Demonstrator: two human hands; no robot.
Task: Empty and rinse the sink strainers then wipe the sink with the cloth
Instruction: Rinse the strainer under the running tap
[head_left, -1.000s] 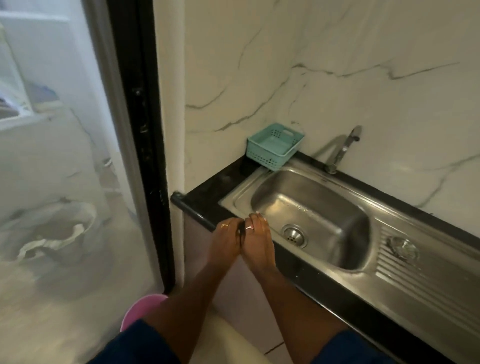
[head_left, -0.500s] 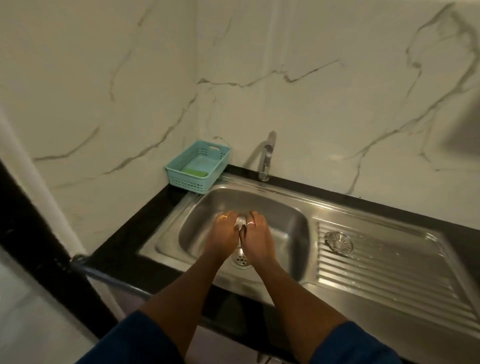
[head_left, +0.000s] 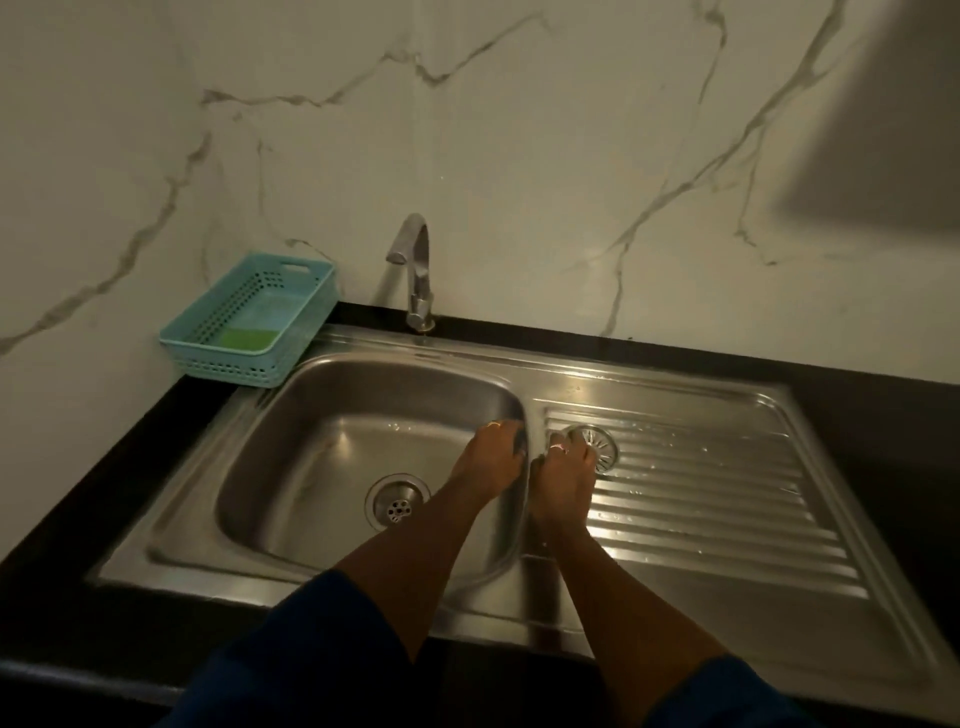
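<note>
Right hand (head_left: 563, 470) at drainboard strainer (head_left: 597, 447), sponge (head_left: 248, 340) in basket (head_left: 228, 364)

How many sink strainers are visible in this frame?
2. One strainer sits in the drain at the bottom of the basin; the other strainer is on the drainboard, partly covered by the right hand.

Both forearms are bare, coming up from the bottom of the frame, with dark blue sleeves ending near the elbows at bottom centre and lower right. The left hand (head_left: 491, 457) has a thin gold-ish ring on one finger, and the right hand (head_left: 563, 470) has a chunkier ring, looks silver or pinkish
</note>
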